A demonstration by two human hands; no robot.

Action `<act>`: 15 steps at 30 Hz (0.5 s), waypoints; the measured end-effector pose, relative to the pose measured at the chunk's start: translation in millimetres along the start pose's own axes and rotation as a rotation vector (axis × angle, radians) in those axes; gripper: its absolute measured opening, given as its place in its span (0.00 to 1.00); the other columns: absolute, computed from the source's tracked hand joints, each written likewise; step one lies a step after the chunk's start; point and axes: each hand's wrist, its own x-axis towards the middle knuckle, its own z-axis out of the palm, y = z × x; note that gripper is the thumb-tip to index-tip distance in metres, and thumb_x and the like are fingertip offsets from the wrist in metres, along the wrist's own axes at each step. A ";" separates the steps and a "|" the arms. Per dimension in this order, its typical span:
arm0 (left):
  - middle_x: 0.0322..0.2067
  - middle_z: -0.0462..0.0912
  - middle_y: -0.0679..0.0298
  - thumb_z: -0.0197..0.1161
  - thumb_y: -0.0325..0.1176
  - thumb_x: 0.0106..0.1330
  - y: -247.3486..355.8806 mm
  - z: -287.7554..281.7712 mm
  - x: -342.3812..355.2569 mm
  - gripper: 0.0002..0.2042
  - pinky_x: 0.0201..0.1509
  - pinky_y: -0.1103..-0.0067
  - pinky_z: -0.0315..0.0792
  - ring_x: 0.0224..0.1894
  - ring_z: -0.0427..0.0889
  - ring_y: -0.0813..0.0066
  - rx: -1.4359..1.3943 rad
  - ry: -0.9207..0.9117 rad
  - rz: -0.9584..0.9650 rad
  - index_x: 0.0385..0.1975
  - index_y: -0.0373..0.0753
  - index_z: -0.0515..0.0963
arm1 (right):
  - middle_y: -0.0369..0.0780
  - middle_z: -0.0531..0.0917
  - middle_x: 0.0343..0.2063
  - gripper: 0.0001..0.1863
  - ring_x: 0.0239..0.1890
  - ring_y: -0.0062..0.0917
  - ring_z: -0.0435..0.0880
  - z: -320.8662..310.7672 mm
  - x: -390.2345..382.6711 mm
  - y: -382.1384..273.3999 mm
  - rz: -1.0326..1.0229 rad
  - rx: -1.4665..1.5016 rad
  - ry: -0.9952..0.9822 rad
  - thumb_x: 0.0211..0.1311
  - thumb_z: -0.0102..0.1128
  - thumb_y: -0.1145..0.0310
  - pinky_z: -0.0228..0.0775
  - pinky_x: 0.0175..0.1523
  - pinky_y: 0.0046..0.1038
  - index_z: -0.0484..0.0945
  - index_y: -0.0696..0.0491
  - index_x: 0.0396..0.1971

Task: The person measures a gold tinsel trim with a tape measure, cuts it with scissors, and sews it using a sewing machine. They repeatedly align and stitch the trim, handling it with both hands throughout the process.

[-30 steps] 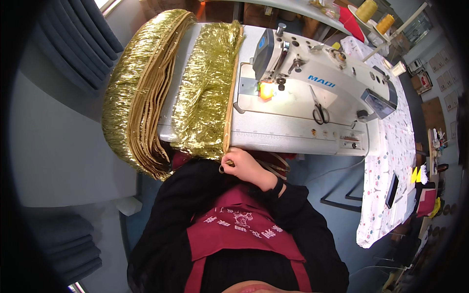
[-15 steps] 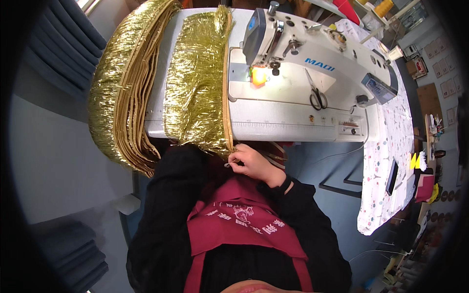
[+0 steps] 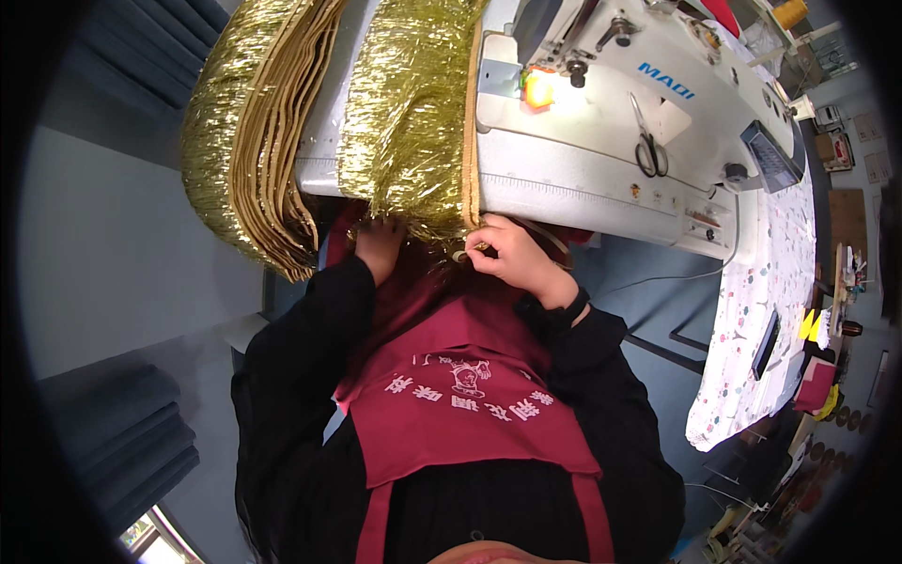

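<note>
Right hand point(image 3: 519, 258) closed in a pinch on near corner of gold fringe strip point(image 3: 404, 122); left hand point(image 3: 380, 250) at strip's near edge, fingers partly hidden, grip cannot be told; strip lies across sewing machine bed point(image 3: 573, 193); scissors point(image 3: 650, 155) farther, at right.

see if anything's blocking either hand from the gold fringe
Nothing visible stands between the right hand and the gold fringe: it is right at the near end of the tan edge. The left hand is at the fringe's near end too, but its fingertips are hidden there, so I can't rule out something underneath.
</note>
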 end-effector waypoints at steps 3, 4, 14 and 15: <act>0.51 0.85 0.49 0.57 0.34 0.72 -7.2 8.4 35.5 0.14 0.56 0.58 0.77 0.56 0.83 0.54 -0.334 -0.114 -0.072 0.54 0.47 0.82 | 0.43 0.78 0.33 0.05 0.37 0.39 0.81 1.4 3.5 1.8 -0.028 -0.030 0.005 0.59 0.68 0.72 0.76 0.44 0.35 0.84 0.54 0.34; 0.51 0.85 0.48 0.57 0.34 0.72 -12.6 10.1 42.0 0.14 0.57 0.58 0.77 0.56 0.82 0.53 -0.489 -0.019 -0.058 0.54 0.46 0.82 | 0.43 0.78 0.33 0.05 0.37 0.39 0.81 2.5 3.3 1.3 -0.026 -0.047 0.005 0.59 0.68 0.72 0.76 0.44 0.35 0.84 0.54 0.34; 0.66 0.75 0.47 0.65 0.39 0.73 -64.2 -14.8 7.4 0.23 0.69 0.59 0.71 0.67 0.74 0.43 -0.589 -0.053 0.263 0.67 0.52 0.76 | 0.44 0.78 0.35 0.05 0.38 0.40 0.81 4.8 3.7 -3.8 -0.047 -0.070 0.088 0.58 0.69 0.73 0.76 0.45 0.36 0.84 0.54 0.34; 0.69 0.71 0.48 0.66 0.40 0.72 -67.5 -17.5 -9.6 0.25 0.69 0.57 0.70 0.68 0.72 0.43 -0.511 0.050 0.256 0.69 0.53 0.74 | 0.45 0.78 0.35 0.05 0.38 0.41 0.81 4.8 2.8 -3.9 -0.053 -0.085 0.097 0.58 0.69 0.73 0.76 0.45 0.36 0.84 0.54 0.34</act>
